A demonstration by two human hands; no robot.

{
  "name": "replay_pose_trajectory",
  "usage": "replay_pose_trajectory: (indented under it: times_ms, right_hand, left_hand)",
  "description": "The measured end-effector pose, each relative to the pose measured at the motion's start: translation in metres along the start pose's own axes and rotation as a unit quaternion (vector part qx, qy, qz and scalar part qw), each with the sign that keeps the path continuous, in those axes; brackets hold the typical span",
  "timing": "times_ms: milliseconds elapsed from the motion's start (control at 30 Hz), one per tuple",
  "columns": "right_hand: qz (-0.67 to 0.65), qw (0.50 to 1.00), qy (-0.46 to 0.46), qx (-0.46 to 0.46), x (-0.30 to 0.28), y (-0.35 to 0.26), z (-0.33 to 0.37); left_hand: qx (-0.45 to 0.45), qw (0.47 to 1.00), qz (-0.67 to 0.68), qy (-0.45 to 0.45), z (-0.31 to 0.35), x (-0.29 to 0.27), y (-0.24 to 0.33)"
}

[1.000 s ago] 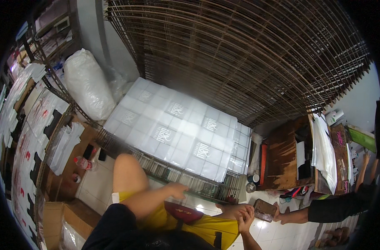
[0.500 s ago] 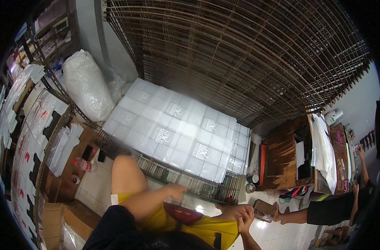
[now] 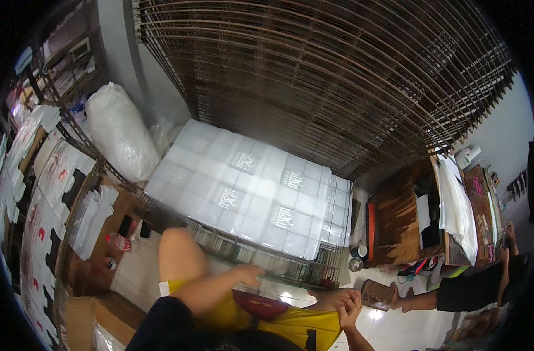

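Note:
My left hand (image 3: 247,275) hangs over my lap with its forearm across my thigh, fingers loosely stretched and nothing visible in them. On the right, my right hand (image 3: 349,308) is raised beside my other knee, its fingers curled in; I see no object in it. Beyond my knees, translucent plastic sheets with white print (image 3: 243,181) lie in rows on a low wire drying rack (image 3: 284,266). Neither hand touches them. Many wire rack shelves (image 3: 325,76) tilt up behind the sheets.
At left stand shelves of white printed bags (image 3: 39,234), a bottle with a red label (image 3: 119,242), a cardboard box (image 3: 80,316) and a large white plastic bundle (image 3: 122,131). At right are a worn wooden cabinet (image 3: 398,219), a brick-like block (image 3: 377,294) and another person's leg (image 3: 416,301).
The view has shifted slightly, so the rack and sheets sit a little lower. My left hand's fingers look a bit more stretched; my right hand stays curled. The sheets have not moved on the rack.

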State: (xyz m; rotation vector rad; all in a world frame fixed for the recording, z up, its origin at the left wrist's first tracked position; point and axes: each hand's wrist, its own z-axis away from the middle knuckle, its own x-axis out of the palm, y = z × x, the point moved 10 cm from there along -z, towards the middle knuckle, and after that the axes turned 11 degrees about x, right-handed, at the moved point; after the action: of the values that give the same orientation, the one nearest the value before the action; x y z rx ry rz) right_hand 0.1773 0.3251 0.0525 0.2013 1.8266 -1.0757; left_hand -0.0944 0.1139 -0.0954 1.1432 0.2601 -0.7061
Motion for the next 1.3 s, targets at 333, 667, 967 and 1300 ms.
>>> replay_pose_trajectory:
  times_ms: [333,667,967,1300]
  right_hand:
    - [0.007,0.999,-0.001,0.04,-0.004,-0.001,-0.001]
    - [0.019,0.999,0.009,0.031,-0.005,0.005,0.001]
    - [0.008,1.0,0.006,0.02,-0.009,0.003,-0.002]
    - [0.009,0.999,0.019,0.026,-0.01,0.002,-0.003]
  left_hand:
    - [-0.063,0.997,0.002,-0.051,0.011,-0.004,0.005]
    - [-0.063,0.996,0.005,-0.067,0.009,0.001,0.005]
    - [-0.046,0.997,0.007,-0.06,0.005,0.003,0.004]
    - [-0.057,0.997,-0.002,-0.057,0.005,0.007,-0.008]
